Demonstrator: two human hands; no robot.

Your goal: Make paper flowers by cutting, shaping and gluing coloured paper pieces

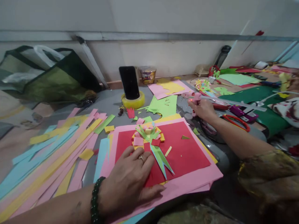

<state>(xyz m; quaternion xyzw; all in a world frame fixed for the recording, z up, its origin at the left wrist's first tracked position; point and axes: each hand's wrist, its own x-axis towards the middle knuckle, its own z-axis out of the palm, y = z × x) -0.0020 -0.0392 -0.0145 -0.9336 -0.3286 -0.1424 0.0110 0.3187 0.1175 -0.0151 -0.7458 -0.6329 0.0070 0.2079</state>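
My left hand [134, 174], with a ring and a dark bead bracelet, lies on a red paper sheet [187, 152]. Its fingers are slightly bent, their tips at the lower edge of a paper rosette [149, 133]. The rosette is made of folded pink, yellow, red and green strips, with two green-and-blue tails [161, 158] running down. Off to the right, my right hand [204, 109] is closed around a pink hot glue gun [193, 95] with a small red light. A long clear glue stick [235, 103] sticks out of its back. Its nozzle points left, apart from the rosette.
Long coloured paper strips [77, 146] cover the left side. A phone [129, 82] leans on a yellow tape roll [133, 101], near a cup [148, 75]. Orange-handled scissors [237, 121] and a purple box [244, 113] lie right. A green bag [63, 81] stands back left.
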